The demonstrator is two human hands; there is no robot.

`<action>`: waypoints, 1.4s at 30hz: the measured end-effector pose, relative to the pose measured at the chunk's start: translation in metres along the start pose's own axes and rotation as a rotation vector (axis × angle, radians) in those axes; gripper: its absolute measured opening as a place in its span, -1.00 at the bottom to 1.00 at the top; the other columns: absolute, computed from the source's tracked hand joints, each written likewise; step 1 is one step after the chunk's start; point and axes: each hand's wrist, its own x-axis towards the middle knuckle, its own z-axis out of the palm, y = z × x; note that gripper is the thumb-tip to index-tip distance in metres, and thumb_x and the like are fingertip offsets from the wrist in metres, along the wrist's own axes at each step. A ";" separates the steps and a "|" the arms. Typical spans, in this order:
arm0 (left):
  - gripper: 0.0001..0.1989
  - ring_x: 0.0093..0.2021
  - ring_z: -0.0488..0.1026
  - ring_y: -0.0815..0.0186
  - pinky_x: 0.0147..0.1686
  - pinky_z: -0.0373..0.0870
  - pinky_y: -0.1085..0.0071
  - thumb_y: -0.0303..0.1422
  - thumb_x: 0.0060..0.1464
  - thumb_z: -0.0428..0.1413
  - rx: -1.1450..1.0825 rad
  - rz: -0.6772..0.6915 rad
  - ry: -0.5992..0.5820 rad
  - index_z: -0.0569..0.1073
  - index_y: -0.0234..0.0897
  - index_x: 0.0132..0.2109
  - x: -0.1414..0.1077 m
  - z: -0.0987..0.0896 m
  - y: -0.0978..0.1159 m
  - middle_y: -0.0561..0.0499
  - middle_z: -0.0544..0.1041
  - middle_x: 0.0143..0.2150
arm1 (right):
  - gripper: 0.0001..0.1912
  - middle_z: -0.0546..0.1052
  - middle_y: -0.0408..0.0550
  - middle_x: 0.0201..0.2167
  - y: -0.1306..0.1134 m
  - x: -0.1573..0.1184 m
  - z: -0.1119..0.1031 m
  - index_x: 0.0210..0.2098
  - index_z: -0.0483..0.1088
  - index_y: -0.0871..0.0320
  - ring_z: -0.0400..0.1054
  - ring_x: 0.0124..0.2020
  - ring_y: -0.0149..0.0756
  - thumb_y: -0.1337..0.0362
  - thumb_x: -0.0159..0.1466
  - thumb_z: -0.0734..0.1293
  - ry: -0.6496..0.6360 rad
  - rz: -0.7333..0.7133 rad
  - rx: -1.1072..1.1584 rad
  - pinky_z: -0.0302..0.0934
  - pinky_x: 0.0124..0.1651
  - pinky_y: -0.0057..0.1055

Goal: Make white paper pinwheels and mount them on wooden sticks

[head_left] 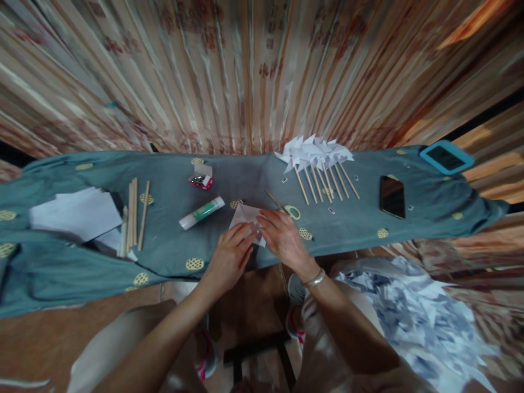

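A small square of white paper (248, 214) with crease lines lies near the front edge of the cloth-covered table, held between both hands. My left hand (232, 252) grips its lower left side, fingers bent together. My right hand (282, 236), with a silver bangle at the wrist, pinches the right side. The fingertips of both hands nearly meet over the sheet and hide part of it. Just beyond my right hand lie scissors (291, 212) with pale green handles. A green and white glue stick (202, 213) rests to the left of the paper.
Paper pinwheels (313, 153) on sticks lie in a row at the back right. A phone (392, 196) and a blue-framed tablet (447, 157) are further right. Leftward are an opened small red box (201, 179), wooden sticks (133, 215) and white sheets (77, 214). A bag of paper pieces (426, 311) stands below right.
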 end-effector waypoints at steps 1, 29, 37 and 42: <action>-0.63 0.27 0.33 0.03 0.19 0.32 0.00 -0.46 0.25 -0.02 0.043 0.005 -0.030 0.48 -0.28 0.15 0.000 0.002 -0.003 -0.22 0.50 0.20 | -0.65 0.53 0.12 0.11 -0.001 -0.001 0.002 0.08 0.47 0.23 0.35 0.12 -0.12 0.31 0.43 0.16 -0.026 -0.006 0.004 0.24 0.22 -0.12; -0.77 0.12 0.38 0.03 0.26 0.21 0.02 -0.44 0.24 0.05 0.202 -0.033 -0.207 0.53 -0.40 -0.03 0.013 0.000 -0.001 -0.22 0.54 0.06 | -0.69 0.63 0.12 -0.10 0.004 0.022 0.021 -0.05 0.52 0.22 0.49 -0.04 -0.13 0.24 0.40 0.20 0.077 0.190 0.237 0.32 0.12 -0.13; -0.79 0.12 0.39 0.10 0.28 0.21 0.05 -0.41 0.24 0.06 0.244 -0.035 -0.193 0.54 -0.35 -0.06 0.012 0.004 -0.003 -0.16 0.56 0.01 | -0.75 0.66 0.01 -0.17 -0.026 0.087 0.022 -0.16 0.57 0.11 0.53 -0.14 -0.18 0.28 0.34 0.24 0.131 0.260 0.330 0.35 -0.01 -0.28; -0.76 0.14 0.38 0.12 0.30 0.18 0.07 -0.41 0.25 0.05 0.234 -0.020 -0.180 0.53 -0.35 -0.02 0.009 0.007 -0.007 -0.16 0.55 0.04 | -0.74 0.65 0.04 -0.17 -0.049 0.152 0.026 -0.16 0.57 0.17 0.50 -0.13 -0.18 0.35 0.36 0.22 -0.128 0.071 0.152 0.28 0.00 -0.32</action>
